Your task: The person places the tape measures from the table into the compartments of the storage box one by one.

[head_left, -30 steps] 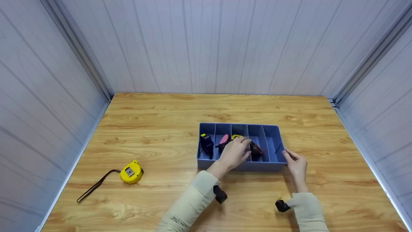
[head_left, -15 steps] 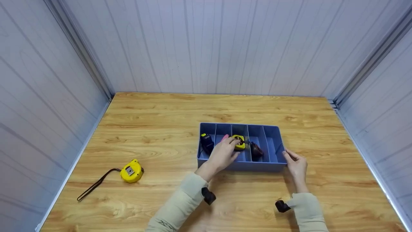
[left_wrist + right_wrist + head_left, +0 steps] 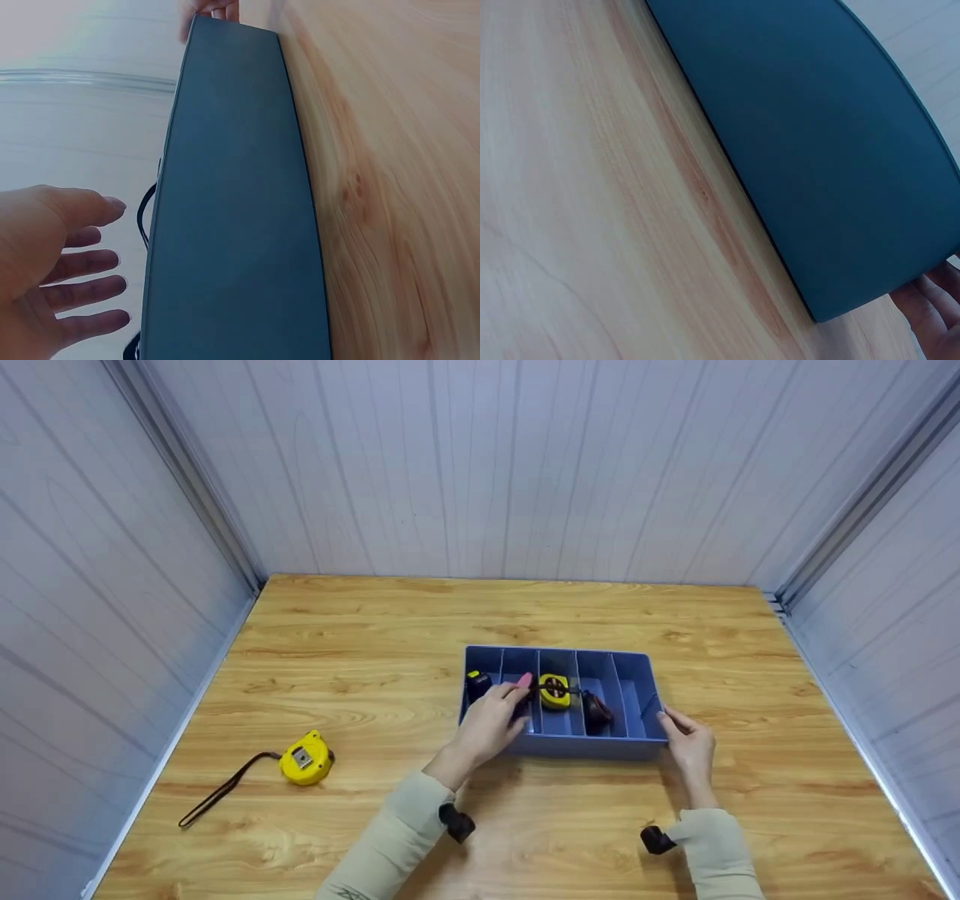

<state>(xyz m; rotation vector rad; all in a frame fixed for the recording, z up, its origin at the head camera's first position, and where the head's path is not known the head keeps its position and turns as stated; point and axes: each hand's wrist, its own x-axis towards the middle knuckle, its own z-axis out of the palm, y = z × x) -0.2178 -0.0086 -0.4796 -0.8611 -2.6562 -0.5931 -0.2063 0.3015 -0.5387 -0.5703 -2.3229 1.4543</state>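
A blue divided box (image 3: 592, 748) stands on the table. My left hand (image 3: 487, 727) is over its two left compartments, fingers extended and holding nothing; in the left wrist view the hand (image 3: 60, 270) is apart from the box's front wall. My right hand (image 3: 691, 746) grips the box's right end near the front corner. A yellow tape measure (image 3: 555, 692) lies in the middle compartment, its black strap reaching over the divider. Right of it lies a dark, red-edged tape measure (image 3: 596, 711). A pink-topped item (image 3: 524, 680) and a black and yellow tape measure (image 3: 477, 684) are partly hidden by my left hand.
Another yellow tape measure (image 3: 307, 759) with a black wrist strap (image 3: 225, 791) lies on the wooden table (image 3: 360, 660) at the left. White panel walls (image 3: 480, 472) enclose the back and both sides.
My left hand has moved left from above the middle compartments, uncovering the yellow and dark tape measures. My right hand and the box have stayed in place.
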